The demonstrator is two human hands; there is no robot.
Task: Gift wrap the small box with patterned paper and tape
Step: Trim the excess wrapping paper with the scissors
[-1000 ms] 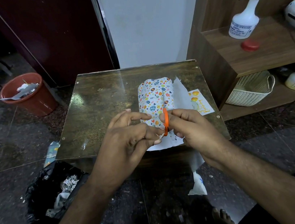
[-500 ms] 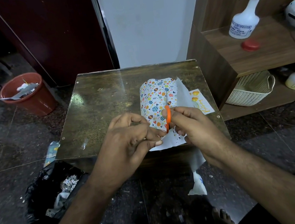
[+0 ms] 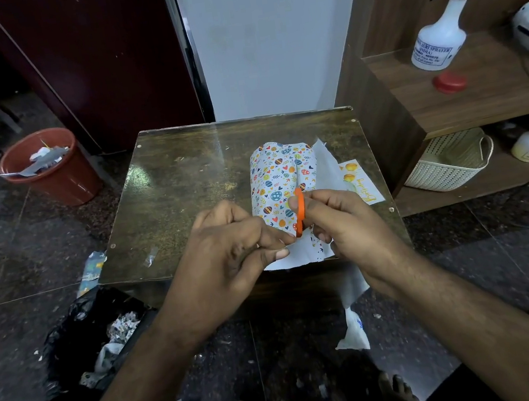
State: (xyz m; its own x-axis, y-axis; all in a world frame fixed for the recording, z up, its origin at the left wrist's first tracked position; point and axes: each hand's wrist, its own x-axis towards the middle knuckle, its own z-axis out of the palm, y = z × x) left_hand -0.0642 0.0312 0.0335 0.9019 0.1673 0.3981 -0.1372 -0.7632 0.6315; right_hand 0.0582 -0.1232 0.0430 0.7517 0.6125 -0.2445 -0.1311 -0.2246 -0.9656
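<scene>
The small box [image 3: 279, 181], covered in white paper printed with coloured eggs and hearts, lies on the dark table [image 3: 171, 196]. White loose paper edges stick out at its right side and near end. My right hand [image 3: 348, 222] holds a thin orange tape roll [image 3: 299, 212] upright just above the box's near end. My left hand [image 3: 229, 252] is curled beside it, thumb and forefinger pinched together at the roll's lower edge. No tape strip can be made out between them.
A birthday card [image 3: 361, 183] lies right of the box. A wooden shelf [image 3: 479, 92] with a spray bottle [image 3: 441, 39] and a white basket [image 3: 448, 161] stands right. A red bucket [image 3: 55, 172] and a black rubbish bag [image 3: 82, 338] are on the floor left.
My left forefinger, stretched over the box a second ago, has curled in to pinch at the roll. The right hand with the roll has shifted slightly right.
</scene>
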